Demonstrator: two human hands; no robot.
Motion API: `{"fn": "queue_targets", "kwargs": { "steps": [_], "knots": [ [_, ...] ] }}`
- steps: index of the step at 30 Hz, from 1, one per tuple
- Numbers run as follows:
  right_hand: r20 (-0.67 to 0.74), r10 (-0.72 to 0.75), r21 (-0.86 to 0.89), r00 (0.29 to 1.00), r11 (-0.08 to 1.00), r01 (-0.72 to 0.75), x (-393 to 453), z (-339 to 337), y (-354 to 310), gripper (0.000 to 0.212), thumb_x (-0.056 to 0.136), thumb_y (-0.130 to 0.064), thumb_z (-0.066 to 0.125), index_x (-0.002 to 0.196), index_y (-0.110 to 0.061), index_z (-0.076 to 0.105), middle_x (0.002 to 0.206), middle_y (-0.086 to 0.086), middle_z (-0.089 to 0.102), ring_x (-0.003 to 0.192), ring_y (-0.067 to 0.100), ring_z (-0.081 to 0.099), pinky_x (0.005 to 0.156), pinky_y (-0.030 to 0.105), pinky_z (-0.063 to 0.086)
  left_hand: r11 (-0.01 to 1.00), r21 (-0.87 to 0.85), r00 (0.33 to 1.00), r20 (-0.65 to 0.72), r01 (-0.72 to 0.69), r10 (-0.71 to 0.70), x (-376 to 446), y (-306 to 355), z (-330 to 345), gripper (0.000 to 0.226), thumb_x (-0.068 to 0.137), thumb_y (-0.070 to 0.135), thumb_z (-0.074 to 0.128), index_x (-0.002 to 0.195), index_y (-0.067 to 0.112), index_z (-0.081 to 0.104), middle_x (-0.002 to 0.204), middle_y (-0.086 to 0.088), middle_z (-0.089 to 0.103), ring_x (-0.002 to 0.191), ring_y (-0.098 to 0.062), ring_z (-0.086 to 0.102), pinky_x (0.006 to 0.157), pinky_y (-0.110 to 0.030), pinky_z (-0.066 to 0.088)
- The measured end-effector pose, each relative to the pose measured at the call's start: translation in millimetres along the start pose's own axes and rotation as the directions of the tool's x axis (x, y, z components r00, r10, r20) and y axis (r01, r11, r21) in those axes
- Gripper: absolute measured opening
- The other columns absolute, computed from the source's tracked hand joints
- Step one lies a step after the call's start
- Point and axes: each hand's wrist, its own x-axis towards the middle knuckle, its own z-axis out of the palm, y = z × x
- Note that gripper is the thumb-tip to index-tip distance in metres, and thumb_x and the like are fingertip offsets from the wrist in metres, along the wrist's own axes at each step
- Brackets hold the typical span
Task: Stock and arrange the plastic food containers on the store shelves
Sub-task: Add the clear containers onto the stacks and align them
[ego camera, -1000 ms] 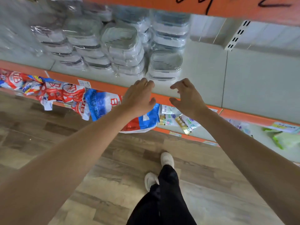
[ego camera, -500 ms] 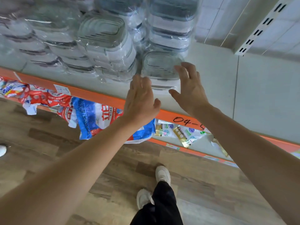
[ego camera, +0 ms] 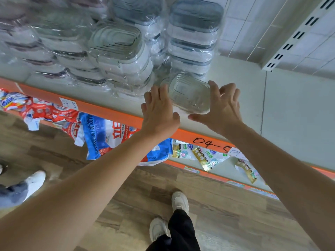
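Clear container (ego camera: 190, 94) sits at front of shelf (ego camera: 282, 104), just right of wrapped container stacks (ego camera: 116, 51). Left hand (ego camera: 159, 111) at its left side, fingers straight, close together. Right hand (ego camera: 223, 107) at its right side, fingers spread, slightly bent. Firm grip: cannot tell. Detergent bags (ego camera: 107, 134) hang below orange shelf edge (ego camera: 108, 113).
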Motion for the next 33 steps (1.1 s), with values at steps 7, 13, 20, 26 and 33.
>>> {"fn": "queue_targets", "kwargs": {
  "steps": [7, 13, 20, 26, 33],
  "knots": [
    [0.004, -0.071, -0.018, 0.997, 0.997, 0.071, -14, -7, 19, 0.098, 0.066, -0.040, 0.079, 0.141, -0.010, 0.024, 0.134, 0.013, 0.030, 0.119, 0.030, 0.034, 0.098, 0.039, 0.036, 0.971, 0.172, 0.986, 0.056, -0.164, 0.156, 18, -4, 1, 0.054, 0.080, 0.015, 0.062, 0.127, 0.004, 0.037, 0.132, -0.012, 0.032, 0.126, -0.027, 0.027, 0.097, -0.030, 0.028],
    [0.081, 0.078, -0.120, 0.994, 0.990, -0.068, -46, -15, 60, 0.094, 0.060, -0.034, 0.079, 0.137, -0.013, 0.030, 0.129, 0.013, 0.031, 0.117, 0.031, 0.031, 0.095, 0.040, 0.035, 0.920, 0.319, 0.954, 0.262, -0.229, 0.147, 43, 3, 18, 0.086, 0.087, 0.014, 0.057, 0.148, -0.002, 0.000, 0.157, -0.018, -0.005, 0.145, -0.032, -0.008, 0.119, -0.044, 0.002],
    [0.247, 0.115, -0.130, 0.962, 0.988, -0.085, -52, -18, 72, 0.089, 0.067, -0.040, 0.077, 0.135, -0.013, 0.027, 0.134, 0.006, 0.036, 0.123, 0.026, 0.032, 0.096, 0.041, 0.034, 0.894, 0.400, 0.967, 0.226, -0.202, 0.117, 59, -2, 36, 0.088, 0.085, 0.019, 0.060, 0.147, -0.001, 0.001, 0.155, -0.018, -0.002, 0.145, -0.031, -0.003, 0.117, -0.049, 0.000],
    [0.284, 0.121, -0.150, 0.951, 0.985, -0.081, -48, -21, 71, 0.085, 0.070, -0.043, 0.075, 0.135, -0.015, 0.027, 0.135, 0.005, 0.038, 0.124, 0.025, 0.035, 0.095, 0.039, 0.036, 0.901, 0.388, 0.963, 0.250, -0.196, 0.102, 53, 4, 30, 0.102, 0.063, 0.048, 0.080, 0.136, 0.005, 0.024, 0.138, -0.015, 0.021, 0.128, -0.034, 0.024, 0.111, -0.061, 0.017],
    [0.151, 0.111, -0.249, 0.982, 0.966, -0.071, -64, -12, 60, 0.085, 0.069, -0.041, 0.075, 0.131, -0.007, 0.027, 0.126, 0.007, 0.035, 0.116, 0.026, 0.035, 0.092, 0.037, 0.034, 0.897, 0.362, 0.967, 0.084, -0.255, 0.241, 27, 9, 27, 0.099, 0.056, 0.048, 0.085, 0.129, 0.004, 0.035, 0.129, -0.018, 0.033, 0.118, -0.032, 0.033, 0.102, -0.039, 0.031]
  ]
}}
